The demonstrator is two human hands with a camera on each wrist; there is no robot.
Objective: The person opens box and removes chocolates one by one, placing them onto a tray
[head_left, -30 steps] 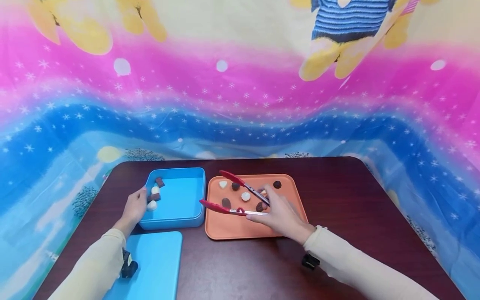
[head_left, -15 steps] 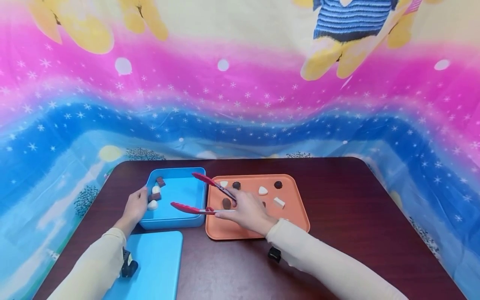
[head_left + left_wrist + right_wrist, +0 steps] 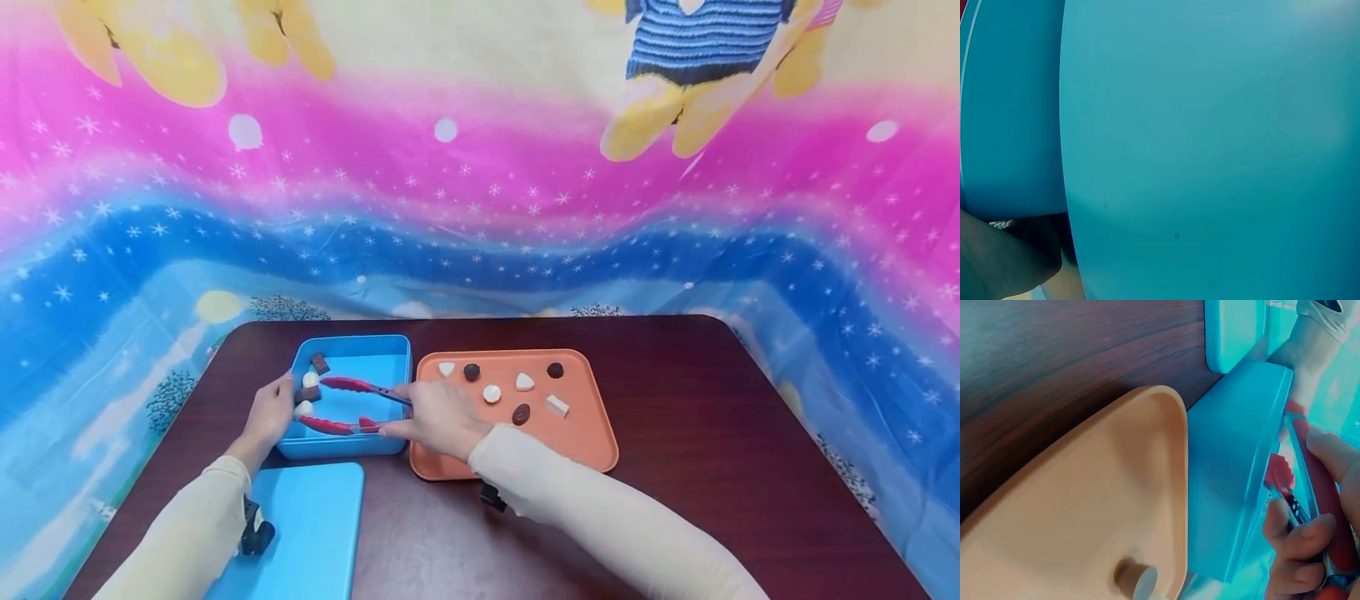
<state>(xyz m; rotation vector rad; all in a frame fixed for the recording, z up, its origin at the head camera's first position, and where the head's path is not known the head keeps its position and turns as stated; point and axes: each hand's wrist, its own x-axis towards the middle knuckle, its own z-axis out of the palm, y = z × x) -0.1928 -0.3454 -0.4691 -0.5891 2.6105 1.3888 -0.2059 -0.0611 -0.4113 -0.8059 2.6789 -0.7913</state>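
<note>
Near four boxed chocolates (image 3: 307,394), one pair of tongs (image 3: 349,385)

Both forearms stretch forward in long cream sleeves. The left forearm (image 3: 180,529) slants inward from the lower left, its wrist bare beyond the cuff and the left hand (image 3: 268,412) angled forward, some fingers hidden from view. The right forearm (image 3: 592,504) reaches diagonally leftward, bringing the right hand (image 3: 442,417) near the left, its fingers (image 3: 1312,532) curled in a grip.
</note>
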